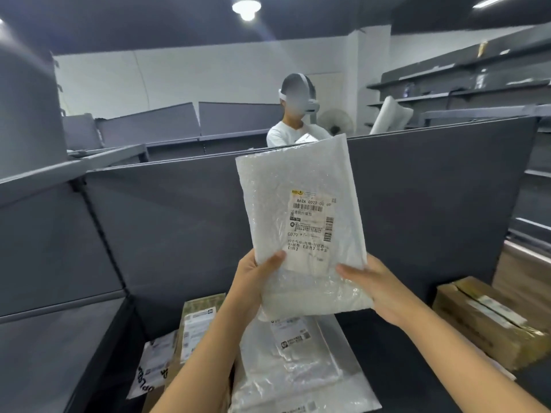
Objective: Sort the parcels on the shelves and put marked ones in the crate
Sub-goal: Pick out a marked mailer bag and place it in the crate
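Observation:
I hold a white bubble-wrap parcel (301, 186) upright in front of me, its shipping label with barcodes facing me. My left hand (253, 281) grips its lower left edge, thumb on the front. My right hand (378, 290) grips its lower right corner. Below it on the dark shelf (396, 347) lie more parcels: a flat white plastic one (295, 365) with a label, a green-and-brown box (198, 320) and a small white bag with black lettering (152, 368). No crate is in view.
A brown taped cardboard box (489, 320) sits on the shelf at the right. A grey shelf back panel (417, 204) rises behind the parcel. Beyond it stands another person in a white shirt (283, 135) wearing a headset. Grey shelving lines the far right wall.

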`<state>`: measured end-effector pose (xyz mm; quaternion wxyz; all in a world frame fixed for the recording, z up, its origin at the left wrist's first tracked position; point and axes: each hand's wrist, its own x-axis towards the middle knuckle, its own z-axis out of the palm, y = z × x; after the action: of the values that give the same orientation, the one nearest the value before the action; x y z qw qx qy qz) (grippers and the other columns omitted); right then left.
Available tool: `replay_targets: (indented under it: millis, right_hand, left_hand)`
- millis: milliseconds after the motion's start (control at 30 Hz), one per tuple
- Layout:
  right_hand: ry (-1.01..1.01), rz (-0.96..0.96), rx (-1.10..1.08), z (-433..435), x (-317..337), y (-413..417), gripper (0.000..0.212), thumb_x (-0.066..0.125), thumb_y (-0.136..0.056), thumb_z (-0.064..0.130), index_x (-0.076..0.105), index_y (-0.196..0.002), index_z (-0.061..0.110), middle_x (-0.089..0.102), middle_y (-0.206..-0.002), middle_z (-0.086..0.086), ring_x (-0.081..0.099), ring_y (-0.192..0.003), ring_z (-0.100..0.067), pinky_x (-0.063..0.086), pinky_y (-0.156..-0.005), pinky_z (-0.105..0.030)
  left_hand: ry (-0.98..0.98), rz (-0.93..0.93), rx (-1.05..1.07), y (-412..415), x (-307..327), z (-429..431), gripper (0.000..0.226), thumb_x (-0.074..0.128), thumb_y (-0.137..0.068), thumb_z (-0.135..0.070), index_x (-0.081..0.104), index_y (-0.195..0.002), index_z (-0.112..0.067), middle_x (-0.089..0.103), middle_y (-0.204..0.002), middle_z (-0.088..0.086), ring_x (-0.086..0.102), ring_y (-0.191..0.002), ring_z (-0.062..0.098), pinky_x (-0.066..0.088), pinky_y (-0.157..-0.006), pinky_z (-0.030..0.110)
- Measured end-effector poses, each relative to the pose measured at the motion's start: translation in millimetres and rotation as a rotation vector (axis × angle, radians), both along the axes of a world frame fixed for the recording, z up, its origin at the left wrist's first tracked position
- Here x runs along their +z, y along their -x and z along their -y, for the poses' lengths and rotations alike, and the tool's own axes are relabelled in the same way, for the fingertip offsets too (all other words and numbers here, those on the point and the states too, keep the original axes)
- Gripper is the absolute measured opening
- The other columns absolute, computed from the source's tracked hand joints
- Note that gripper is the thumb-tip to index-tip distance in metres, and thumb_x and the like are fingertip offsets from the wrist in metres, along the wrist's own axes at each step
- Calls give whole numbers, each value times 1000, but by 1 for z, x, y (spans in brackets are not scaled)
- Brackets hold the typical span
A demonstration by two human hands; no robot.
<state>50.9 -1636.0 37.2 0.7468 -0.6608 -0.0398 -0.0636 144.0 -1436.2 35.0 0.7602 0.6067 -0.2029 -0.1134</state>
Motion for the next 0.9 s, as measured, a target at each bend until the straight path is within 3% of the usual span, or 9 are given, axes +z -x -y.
replay_targets:
  millis: [133, 267, 400, 500, 600, 667, 733, 800, 900]
  right_hand:
    - [8, 4, 115, -6, -1, 1, 43, 65, -84, 6, 55, -123, 22, 69, -116, 1, 67, -106, -18, 57, -80, -32]
    - [2, -23, 114, 4, 3, -11, 43, 57, -88, -2, 55, -123, 23, 71, -111, 3, 68, -102, -17, 57, -76, -30]
    - [-91, -63, 138, 20, 4, -28, 49, 61, -78, 6, 56, -125, 20, 70, -115, -4, 69, -101, -22, 57, -71, -32]
    - [-141, -121, 168, 24, 3, -37, 40, 57, -82, 4, 60, -121, 13, 69, -112, -10, 70, -91, -22, 56, -65, -29]
    - [-165, -141, 162, 24, 0, -39, 45, 58, -79, 4, 58, -123, 14, 69, -113, -9, 70, -91, -23, 56, -66, -31]
    - [-147, -120, 152, 25, -4, -39, 57, 61, -73, 8, 54, -129, 18, 65, -122, -10, 66, -104, -28, 56, -80, -40]
    - [-101, -65, 126, 25, -5, -37, 61, 62, -75, 8, 50, -133, 23, 62, -128, -8, 62, -114, -29, 49, -95, -50]
    - [-45, 3, 115, 24, -4, -34, 56, 60, -83, 4, 49, -133, 26, 62, -128, -3, 61, -115, -24, 48, -97, -50]
    - [-31, 43, 130, 20, -4, -27, 48, 48, -92, -4, 52, -129, 26, 66, -124, 1, 63, -114, -19, 53, -93, -41]
  left_hand:
    - [-3, -133, -48, -11, -4, -11, 49, 66, -82, -24, 56, -127, -6, 66, -122, 17, 63, -112, 37, 49, -97, 53]
    - [-4, -158, -77, -7, 0, -8, 50, 60, -83, -24, 54, -130, -6, 63, -126, 17, 59, -117, 39, 44, -102, 55]
    - [-30, -178, -45, -7, 16, -9, 37, 54, -91, -16, 56, -126, -5, 70, -113, 12, 69, -98, 27, 59, -79, 38]
    - [-70, -200, -57, -9, 27, -11, 22, 49, -95, -18, 62, -110, -8, 74, -90, 5, 72, -74, 17, 58, -60, 29]
    - [-91, -215, -49, -7, 28, -11, 18, 48, -95, -15, 62, -104, -9, 74, -75, 1, 72, -64, 15, 56, -53, 26]
    - [-87, -193, -32, -4, 26, -12, 17, 47, -95, -10, 61, -104, -14, 75, -79, -1, 72, -69, 14, 58, -59, 29]
    - [-46, -147, -34, -2, 24, -14, 25, 47, -94, -4, 58, -111, -17, 74, -96, 2, 71, -84, 18, 60, -72, 34]
    - [35, -125, -35, -1, 20, -17, 35, 47, -92, 0, 56, -120, -18, 70, -113, 7, 68, -98, 24, 57, -86, 41]
    - [123, -100, 21, -3, 11, -18, 42, 47, -88, 8, 62, -116, -19, 68, -119, 10, 63, -108, 32, 49, -96, 51]
